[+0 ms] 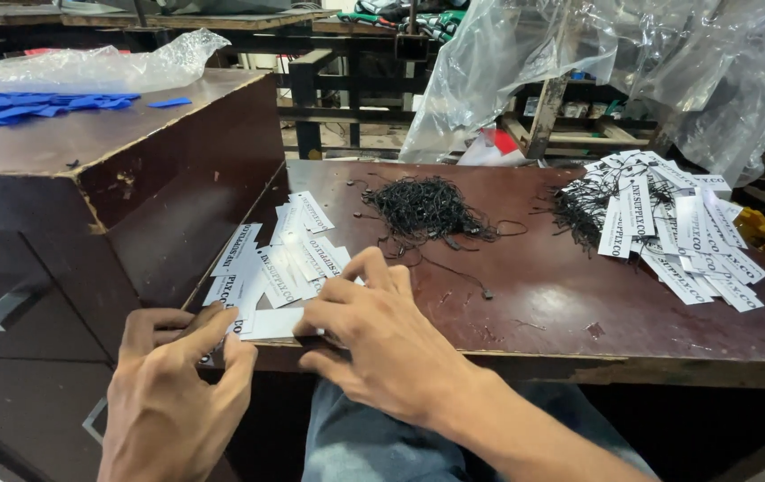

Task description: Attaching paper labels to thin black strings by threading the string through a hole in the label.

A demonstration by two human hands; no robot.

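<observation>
My left hand [175, 384] is at the near left corner of the brown table [561, 303], its fingertips on the near edge of a white paper tag [268, 325]. My right hand [382, 335] rests palm down just right of it, fingers spread over the same tag and the loose pile of white printed tags [280, 259]. Neither hand lifts anything off the table. A tangle of thin black strings [420, 210] lies beyond my right hand, mid-table.
A heap of white tags with black strings attached [677, 228] fills the far right. A taller dark cabinet [87, 170] stands at left, with blue pieces [25, 105] and clear plastic on top. Clear plastic bags [632, 62] hang behind.
</observation>
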